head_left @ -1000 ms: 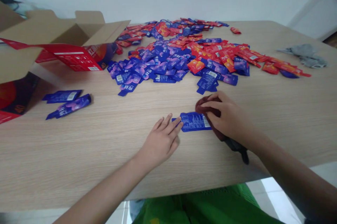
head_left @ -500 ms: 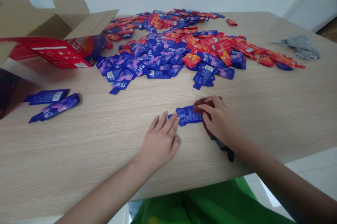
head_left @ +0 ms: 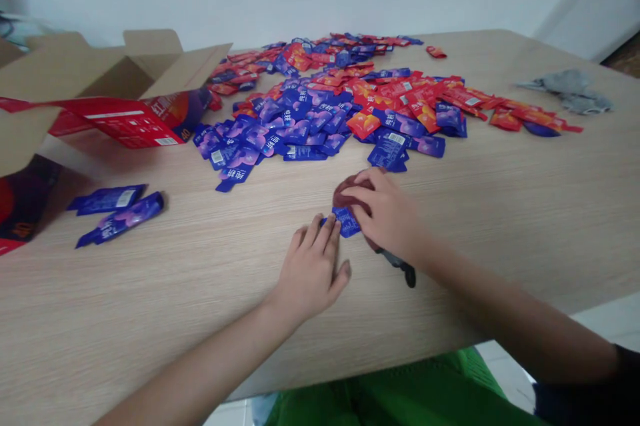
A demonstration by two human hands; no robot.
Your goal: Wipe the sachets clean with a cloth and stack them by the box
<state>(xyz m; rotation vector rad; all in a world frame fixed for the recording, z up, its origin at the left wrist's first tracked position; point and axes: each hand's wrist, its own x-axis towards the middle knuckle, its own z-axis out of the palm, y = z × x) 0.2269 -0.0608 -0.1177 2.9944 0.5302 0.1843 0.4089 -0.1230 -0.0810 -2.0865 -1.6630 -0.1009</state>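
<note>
A blue sachet point(head_left: 349, 223) with white print lies flat on the table in front of me. The fingertips of my left hand point(head_left: 309, 273) press on its narrow left end, fingers stretched out. My right hand point(head_left: 387, 213) pinches a maroon cloth point(head_left: 345, 191), which covers the sachet's right part. From under that hand trails a dark grey and black end point(head_left: 400, 266) of the cloth. Further back spreads a heap of blue sachets point(head_left: 300, 123) and red sachets point(head_left: 390, 93).
Two blue sachets point(head_left: 120, 216) lie apart at the left. Behind them stands an open red carton point(head_left: 135, 123), with another carton point(head_left: 30, 199) at the left edge. A crumpled grey cloth point(head_left: 570, 86) is at the far right. The table's front edge runs close to my body.
My right hand has slid the maroon cloth left along the sachet, covering more of it. My left hand stays on the sachet's end. The view has tilted slightly.
</note>
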